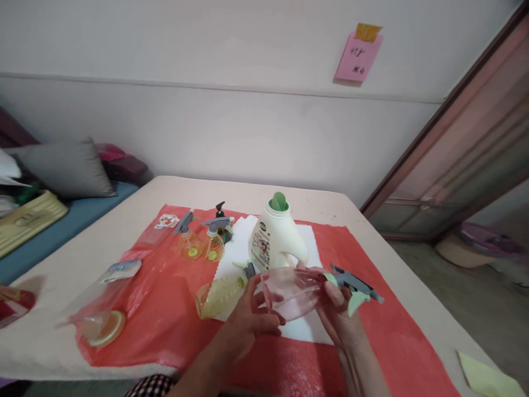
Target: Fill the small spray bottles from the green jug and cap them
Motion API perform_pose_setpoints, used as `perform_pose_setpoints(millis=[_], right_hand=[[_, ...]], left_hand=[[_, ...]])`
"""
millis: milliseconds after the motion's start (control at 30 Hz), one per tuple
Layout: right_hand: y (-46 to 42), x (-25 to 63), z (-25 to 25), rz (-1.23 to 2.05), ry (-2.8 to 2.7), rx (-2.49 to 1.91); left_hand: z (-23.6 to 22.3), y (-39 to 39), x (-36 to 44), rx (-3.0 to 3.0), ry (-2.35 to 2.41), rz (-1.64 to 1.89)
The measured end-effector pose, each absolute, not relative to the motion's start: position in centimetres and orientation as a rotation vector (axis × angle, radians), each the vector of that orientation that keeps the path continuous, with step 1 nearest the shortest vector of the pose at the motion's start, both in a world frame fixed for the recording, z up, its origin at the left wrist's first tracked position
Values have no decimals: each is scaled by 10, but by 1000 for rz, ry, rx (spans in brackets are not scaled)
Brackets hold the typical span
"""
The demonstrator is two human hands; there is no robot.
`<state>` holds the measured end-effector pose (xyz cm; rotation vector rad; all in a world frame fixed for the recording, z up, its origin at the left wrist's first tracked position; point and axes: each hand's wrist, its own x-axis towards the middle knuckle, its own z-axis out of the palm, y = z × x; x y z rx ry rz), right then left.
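Note:
A clear pink spray bottle (291,292) lies sideways in the air between my hands, its grey and mint trigger head pointing right. My left hand (252,317) is closed round the bottle's base end. At the neck, just below the trigger head (355,284), my right hand (336,309) grips it. Right behind stands a large cream jug (275,234) with a label, its mouth uncapped and a green spout showing inside. A yellowish clear spray bottle (221,298) lies on its side left of my left hand.
Two orange-tinted spray bottles (214,249) and a dark pump bottle (221,212) stand at the back left. White paper (308,331) lies on the red sheet (152,309). A plastic bag (101,292) and a round lid (111,329) are at left. A pink note (357,58) hangs on the wall.

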<state>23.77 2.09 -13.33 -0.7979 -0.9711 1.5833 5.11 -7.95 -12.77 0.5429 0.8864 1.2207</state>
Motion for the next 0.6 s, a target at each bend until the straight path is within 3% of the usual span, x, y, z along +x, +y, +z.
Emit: perform_pose_setpoints(millis=[333, 500, 600], right_hand=[[24, 242, -140, 1561, -962, -779], [22, 240, -136, 1559, -999, -827], [21, 237, -135, 1553, -992, -842]], left_hand=[[-144, -79, 57, 674, 939, 1317], [-133, -79, 49, 464, 956, 1006], [-135, -81, 50, 614, 1014, 1068]])
